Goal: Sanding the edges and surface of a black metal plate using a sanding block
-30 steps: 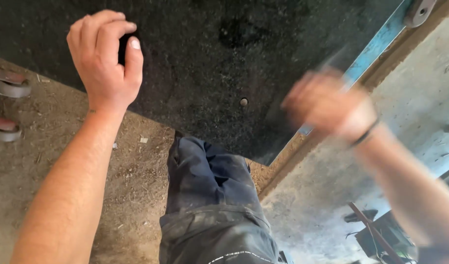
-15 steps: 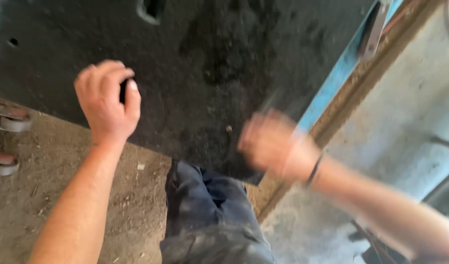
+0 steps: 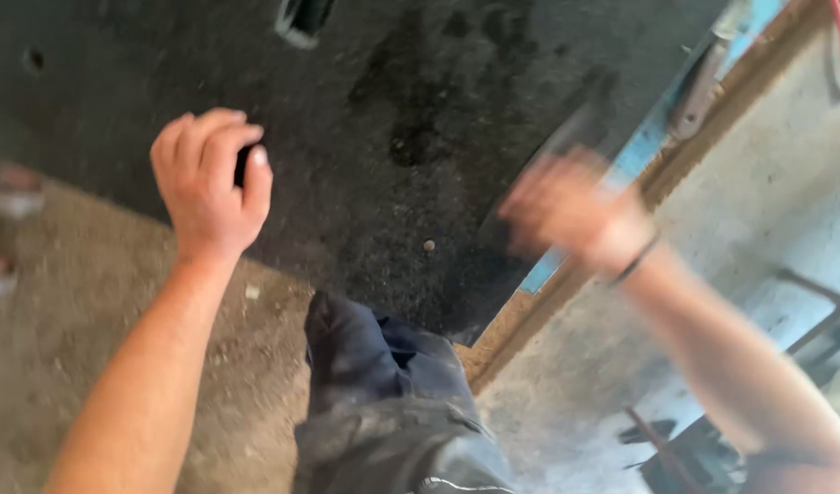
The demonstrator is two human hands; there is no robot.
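- Since half a second ago, the right hand (image 3: 575, 215) has swung up and outward to the right, from low over the middle of the dark sheet to its right edge beside the blue strip (image 3: 653, 146); it is blurred by motion in both frames.
- Left hand (image 3: 209, 187) has barely shifted: it sits at the same place over the left part of the black sheet (image 3: 420, 110), fingers curled tight around a small dark object (image 3: 242, 165) that peeps out between thumb and forefinger.
- What that dark object is cannot be told; only a sliver of it shows.
- Right hand's grip cannot be told through the blur; a long dark smear rises from it toward the upper right, too smeared to identify. A thin dark band (image 3: 635, 265) circles that wrist.
- Black sheet is flat, matte and gritty, with darker oily-looking stains near its middle, a small round stud (image 3: 429, 245) lower down, a rounded slot (image 3: 303, 16) at the top edge and a small hole (image 3: 34, 60) at upper left.
- Along the sheet's right edge run the blue strip and a brown wooden beam (image 3: 520, 329), with a grey metal bar (image 3: 703, 87) lying on the blue.
- Below are dusty brown dirt floor (image 3: 90, 302) on the left, pale concrete (image 3: 767, 174) on the right, and the person's knee in dark, dust-marked trousers (image 3: 383, 393) between.
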